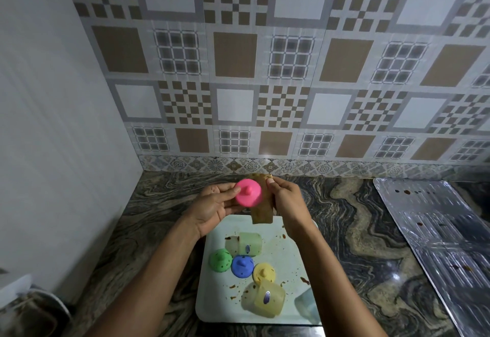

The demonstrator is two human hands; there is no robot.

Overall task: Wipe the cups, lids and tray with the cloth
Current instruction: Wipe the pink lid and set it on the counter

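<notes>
**Wiping the pink lid, with the rest of the set still dirty**

Holding the pink lid (248, 193) up over the far edge of the tray, the left hand (212, 208) has its fingers closed on the lid's left rim, knob side facing the camera. The right hand (286, 204) is closed on the brown cloth (262, 208), thumb pressed at its top edge, and the cloth hangs down just behind and beside the lid, touching its right side. By my reading, the step in hand is the wiping of this one lid.

Below, the pale tray (291, 259) sits on the marbled bench (352, 230) and carries brown smears and crumbs. On it lie a green lid (220, 260), a blue lid (241, 265) and a yellow lid (264, 272), close together in a row, the green and blue ones spotted. A greenish cup (248, 244) lies on its side just beyond them, and a yellowish cup (265, 300) lies tipped over near the front edge, speckled inside. A further pale cup (305, 305) shows at the tray's right edge, partly cut off by the forearm.

The next move likely calls for turning the lid in the left hand so the cloth reaches around the knob and the underside, which cannot be seen from here. After that, a clean spot is needed to set it down, since the tray is still soiled.
</notes>
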